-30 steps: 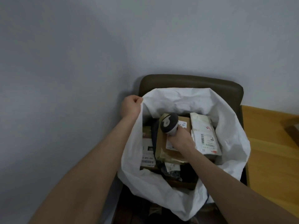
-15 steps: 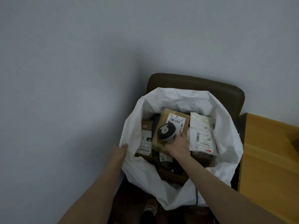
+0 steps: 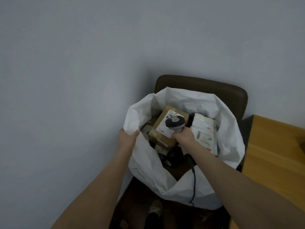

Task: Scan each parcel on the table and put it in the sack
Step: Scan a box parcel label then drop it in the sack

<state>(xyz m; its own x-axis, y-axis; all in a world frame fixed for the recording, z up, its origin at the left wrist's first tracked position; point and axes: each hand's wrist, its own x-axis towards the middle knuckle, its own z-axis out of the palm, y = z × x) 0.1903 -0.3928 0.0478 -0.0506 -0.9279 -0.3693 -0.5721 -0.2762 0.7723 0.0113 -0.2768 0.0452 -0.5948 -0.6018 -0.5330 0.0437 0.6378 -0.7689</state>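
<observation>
A white sack (image 3: pixel 229 134) stands open on a brown chair (image 3: pixel 214 91). Inside it lie a brown cardboard parcel (image 3: pixel 160 126) with a white label, a white bagged parcel (image 3: pixel 205 134) to its right, and darker parcels lower down. My left hand (image 3: pixel 127 138) grips the sack's left rim. Over the sack's mouth, my right hand (image 3: pixel 184 135) holds a grey and black barcode scanner (image 3: pixel 175 122), whose head sits over the brown parcel's label. The scanner's black cable (image 3: pixel 194 177) trails down the sack's front.
A wooden table (image 3: pixel 277 154) edge lies to the right of the chair. A plain grey wall fills the left and back. A shoe (image 3: pixel 155 208) shows on the floor below the sack.
My left hand left the sack's upper left rim, dropped lower, and now grips the rim at the left side. My right hand with the scanner has stayed over the brown parcel.
</observation>
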